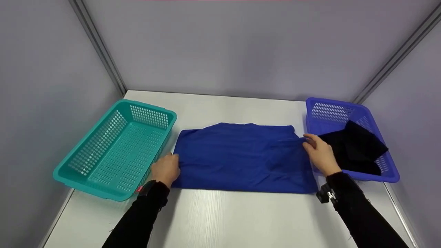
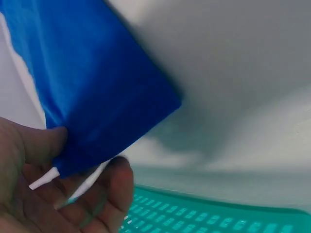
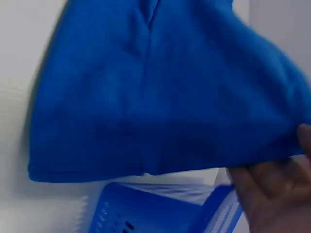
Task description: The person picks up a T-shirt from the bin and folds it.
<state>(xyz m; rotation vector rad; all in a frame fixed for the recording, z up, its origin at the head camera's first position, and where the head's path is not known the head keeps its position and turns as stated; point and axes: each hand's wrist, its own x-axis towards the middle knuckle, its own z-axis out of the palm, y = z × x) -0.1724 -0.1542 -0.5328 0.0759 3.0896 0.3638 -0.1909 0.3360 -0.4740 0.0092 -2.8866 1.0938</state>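
Observation:
A dark blue folded garment [image 1: 237,158] lies spread on the white table, wider than it is deep; its exact kind is hard to tell. At its left end, my left hand [image 1: 166,169] pinches the edge, thumb on top and fingers beneath in the left wrist view, where narrow white strips [image 2: 87,183] show among the fingers. My right hand [image 1: 320,154] grips the right end near the upper corner, raising that edge a little. The right wrist view shows the garment's hem [image 3: 97,175] and a seam, with the fingers [image 3: 262,184] under the cloth.
To the left stands a teal perforated basket [image 1: 65,175] with nothing seen inside. A purple-blue basket [image 1: 392,174] at the right holds black cloth [image 1: 358,148], close beside my right hand. Grey panels [image 1: 241,48] wall in the table at the back and sides.

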